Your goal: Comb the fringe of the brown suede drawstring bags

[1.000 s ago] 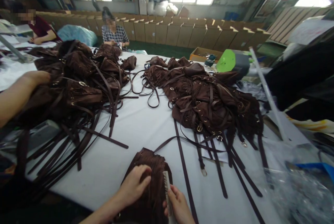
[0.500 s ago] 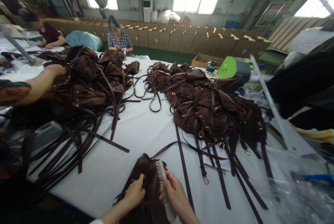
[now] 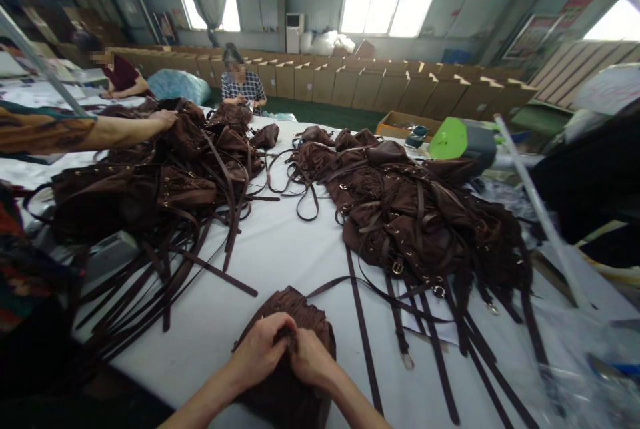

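Note:
A brown fringed bag (image 3: 305,312) lies on the white table (image 3: 280,249) at the near edge, right in front of me. My left hand (image 3: 263,349) rests on its top with the fingers curled into the fringe. My right hand (image 3: 311,361) is pressed against it from the right, fingers also closed on the bag's fringe, so the two hands meet fingertip to fingertip. No brush shows in either hand. A long brown strap (image 3: 364,335) runs from the bag along the table.
A big heap of brown bags and straps (image 3: 415,209) lies to the right, another heap (image 3: 165,175) to the left, where a co-worker's arm (image 3: 110,132) reaches in. Two other people sit at the far end. A green object (image 3: 447,139), a slanted white pole (image 3: 540,215) and cardboard boxes (image 3: 400,92) stand behind.
The comb-like brush in my right hand is no longer visible. Both hands have come together on the bag's top. The co-worker's arm has stretched further over the left heap.

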A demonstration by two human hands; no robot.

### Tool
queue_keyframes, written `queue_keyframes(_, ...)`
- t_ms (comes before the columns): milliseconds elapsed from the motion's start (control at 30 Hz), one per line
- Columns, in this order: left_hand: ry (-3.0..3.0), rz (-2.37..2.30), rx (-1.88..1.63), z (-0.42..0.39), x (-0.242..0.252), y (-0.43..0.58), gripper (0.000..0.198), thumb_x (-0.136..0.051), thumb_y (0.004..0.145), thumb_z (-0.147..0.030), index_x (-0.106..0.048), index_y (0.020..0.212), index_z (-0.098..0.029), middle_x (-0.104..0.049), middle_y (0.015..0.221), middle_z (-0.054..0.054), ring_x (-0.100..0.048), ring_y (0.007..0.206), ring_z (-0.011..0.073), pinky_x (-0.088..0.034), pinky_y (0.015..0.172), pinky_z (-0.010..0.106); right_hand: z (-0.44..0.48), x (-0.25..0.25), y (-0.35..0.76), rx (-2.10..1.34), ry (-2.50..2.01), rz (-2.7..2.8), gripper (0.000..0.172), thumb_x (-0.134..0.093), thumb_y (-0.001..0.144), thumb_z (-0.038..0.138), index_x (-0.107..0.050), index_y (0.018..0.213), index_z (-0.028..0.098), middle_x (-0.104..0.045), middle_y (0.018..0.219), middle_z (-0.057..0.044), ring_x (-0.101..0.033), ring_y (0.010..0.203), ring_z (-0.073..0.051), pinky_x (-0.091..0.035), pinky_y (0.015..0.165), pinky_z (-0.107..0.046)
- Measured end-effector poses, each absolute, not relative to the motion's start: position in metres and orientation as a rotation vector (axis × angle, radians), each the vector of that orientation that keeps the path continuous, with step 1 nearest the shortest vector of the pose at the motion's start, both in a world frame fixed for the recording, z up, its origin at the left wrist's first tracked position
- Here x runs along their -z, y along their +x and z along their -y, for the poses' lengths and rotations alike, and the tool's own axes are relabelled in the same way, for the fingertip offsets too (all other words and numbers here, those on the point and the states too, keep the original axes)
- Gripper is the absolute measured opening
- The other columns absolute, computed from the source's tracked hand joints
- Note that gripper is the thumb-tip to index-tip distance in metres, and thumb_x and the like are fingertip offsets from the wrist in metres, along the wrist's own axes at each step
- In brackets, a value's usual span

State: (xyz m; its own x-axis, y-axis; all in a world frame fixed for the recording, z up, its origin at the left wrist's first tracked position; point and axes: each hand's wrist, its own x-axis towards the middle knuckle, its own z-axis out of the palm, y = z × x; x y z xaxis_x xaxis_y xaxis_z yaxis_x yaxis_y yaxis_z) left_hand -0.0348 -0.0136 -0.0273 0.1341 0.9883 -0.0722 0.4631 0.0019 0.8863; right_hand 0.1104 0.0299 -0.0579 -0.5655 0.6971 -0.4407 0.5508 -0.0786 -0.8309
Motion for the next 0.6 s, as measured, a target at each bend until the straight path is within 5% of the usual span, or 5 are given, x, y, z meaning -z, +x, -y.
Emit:
queue_keyframes(100, 1.580, -1.431, -0.734, 0.004, 0.025, -0.035, 0.028, -0.050, 0.071, -0.009, -0.061, 0.093, -0.021, -0.066, 0.086, 0.000, -0.060, 0.084, 0.0165, -0.044, 0.077, 0.027, -0.008, 0.059, 0.103, -2.065, -1.339, 1.756, 0.014, -0.042, 0.071, 0.022, -0.053, 0.063, 0.019, -0.051, 0.047, 0.002, -0.051, 0.043, -0.013, -0.040, 0.045, -0.024)
queue_keyframes(233, 1.433, -1.456, -0.780, 0.000, 0.022, -0.042, 0.042, -0.055, 0.069, -0.013, -0.057, 0.111, -0.020, -0.061, 0.096, 0.002, -0.056, 0.067, 0.0128, -0.046, 0.062, 0.025, 0.008, 0.055, 0.105, -2.289, -1.305, 1.384, 0.011, -0.040, 0.068, 0.028, -0.047, 0.066, 0.020, -0.043, 0.045, 0.007, -0.042, 0.035, -0.008, -0.034, 0.037, -0.019)
queue_keyframes(433, 0.939, -1.604, -1.336, 0.025, 0.022, -0.055, 0.050, -0.052, 0.086, -0.046, -0.037, 0.128, -0.023, -0.051, 0.122, 0.010, -0.056, 0.101, 0.0201, -0.047, 0.088, 0.034, 0.002, 0.025, 0.113, -2.449, -1.048, 0.809, 0.041, -0.057, 0.077, 0.051, -0.060, 0.088, 0.012, -0.052, 0.054, 0.005, -0.038, 0.031, -0.004, -0.029, 0.031, -0.015)
queue_keyframes(600, 1.169, -1.163, -1.153, 0.047, 0.045, -0.040, 0.096, -0.047, 0.072, -0.075, -0.016, 0.144, -0.020, -0.047, 0.134, 0.014, -0.044, 0.125, 0.0281, -0.033, 0.108, 0.039, -0.009, 0.003, 0.117, -2.472, -0.921, 0.616, 0.048, -0.069, 0.071, 0.043, -0.062, 0.106, 0.010, -0.059, 0.059, 0.001, -0.047, 0.038, -0.006, -0.038, 0.033, -0.015)
